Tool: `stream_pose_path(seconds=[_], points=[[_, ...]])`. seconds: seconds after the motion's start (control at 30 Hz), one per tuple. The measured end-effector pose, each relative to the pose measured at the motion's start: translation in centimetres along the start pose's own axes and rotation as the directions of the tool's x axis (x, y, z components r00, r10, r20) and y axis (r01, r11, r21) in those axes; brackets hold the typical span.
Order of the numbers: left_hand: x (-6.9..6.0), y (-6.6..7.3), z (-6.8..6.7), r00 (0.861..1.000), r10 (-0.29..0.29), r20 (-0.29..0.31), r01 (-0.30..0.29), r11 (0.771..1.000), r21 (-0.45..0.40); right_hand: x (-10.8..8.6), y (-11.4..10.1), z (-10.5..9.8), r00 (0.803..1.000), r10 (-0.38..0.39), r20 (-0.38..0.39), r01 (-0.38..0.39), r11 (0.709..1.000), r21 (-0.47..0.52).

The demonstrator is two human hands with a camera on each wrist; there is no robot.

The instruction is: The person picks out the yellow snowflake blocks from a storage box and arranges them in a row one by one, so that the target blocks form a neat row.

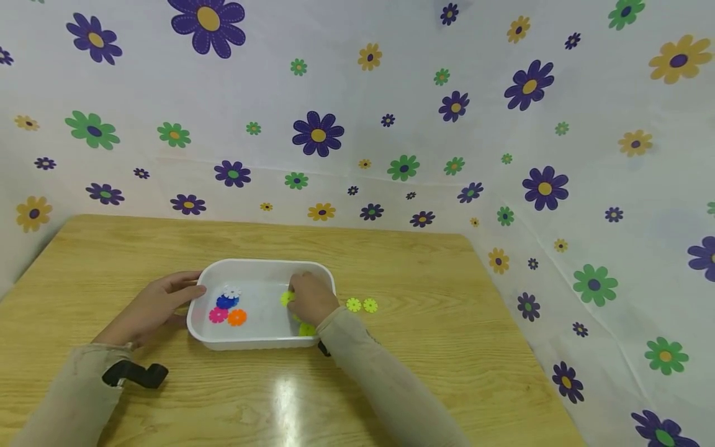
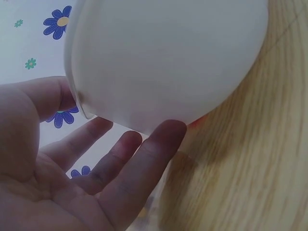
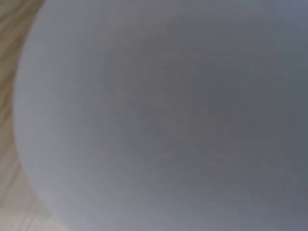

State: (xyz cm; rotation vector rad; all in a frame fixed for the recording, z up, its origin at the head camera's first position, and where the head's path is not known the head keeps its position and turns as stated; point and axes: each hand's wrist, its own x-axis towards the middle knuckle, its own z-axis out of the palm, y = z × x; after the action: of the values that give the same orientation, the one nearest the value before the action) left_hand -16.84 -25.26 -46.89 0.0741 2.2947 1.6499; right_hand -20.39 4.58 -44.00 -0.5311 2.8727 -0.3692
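Note:
A white plastic tray sits on the wooden table. My left hand grips its left end, thumb at the rim and fingers against the outer wall, as the left wrist view shows. Over the right end my right hand reaches in with curled fingers and pinches a yellow-green flower-shaped disc. More yellow-green discs lie under and beside that hand, partly hidden. At the tray's left side lie a white disc, blue discs, a pink disc and an orange disc.
Two yellow-green discs lie on the table just right of the tray. A white flower-patterned curtain hangs behind the table and along its right side. The tray's outer wall fills most of the right wrist view.

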Motion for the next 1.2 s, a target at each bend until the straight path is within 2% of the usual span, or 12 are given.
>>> stream_pose_path(seconds=[0.17, 0.33, 0.4, 0.57, 0.77, 0.87, 1.07, 1.13, 1.2], points=[[0.2, -0.3, 0.0, 1.0, 0.004, -0.004, -0.004, 1.0, 0.015, -0.1, 0.2, -0.1, 1.0, 0.013, 0.0, -0.013, 0.989, 0.148], [0.3, -0.2, 0.1, 1.0, 0.011, -0.004, -0.011, 1.0, 0.018, -0.3, 0.6, -0.2, 0.999, -0.016, -0.047, 0.03, 0.948, 0.318], [0.2, -0.1, 0.1, 1.0, 0.013, -0.002, -0.013, 1.0, 0.02, -0.5, 0.8, -0.5, 0.997, -0.034, -0.065, 0.058, 0.917, 0.395], [0.0, 0.4, 0.2, 1.0, 0.013, -0.004, -0.013, 1.0, 0.024, -1.4, 1.8, -1.6, 0.996, -0.031, -0.086, 0.076, 0.802, 0.593], [0.0, 0.5, 0.3, 1.0, 0.01, 0.003, -0.01, 1.0, 0.017, -2.8, 5.2, -3.1, 0.993, 0.006, -0.116, 0.078, 0.704, 0.705], [0.1, 0.2, 0.2, 1.0, 0.013, 0.005, -0.013, 1.0, 0.007, -3.7, 7.5, -4.0, 0.99, 0.048, -0.13, 0.063, 0.68, 0.73], [0.2, 0.0, 0.1, 1.0, 0.008, -0.001, -0.008, 1.0, 0.001, -5.6, 13.3, -5.3, 0.976, 0.169, -0.135, -0.012, 0.664, 0.748], [0.2, 0.0, 0.1, 1.0, 0.005, -0.005, -0.005, 1.0, 0.005, -6.1, 15.0, -5.4, 0.97, 0.213, -0.12, -0.054, 0.666, 0.744], [0.2, 0.0, 0.0, 1.0, 0.003, -0.008, -0.003, 1.0, 0.008, -6.6, 16.6, -5.3, 0.964, 0.247, -0.096, -0.102, 0.68, 0.726]])
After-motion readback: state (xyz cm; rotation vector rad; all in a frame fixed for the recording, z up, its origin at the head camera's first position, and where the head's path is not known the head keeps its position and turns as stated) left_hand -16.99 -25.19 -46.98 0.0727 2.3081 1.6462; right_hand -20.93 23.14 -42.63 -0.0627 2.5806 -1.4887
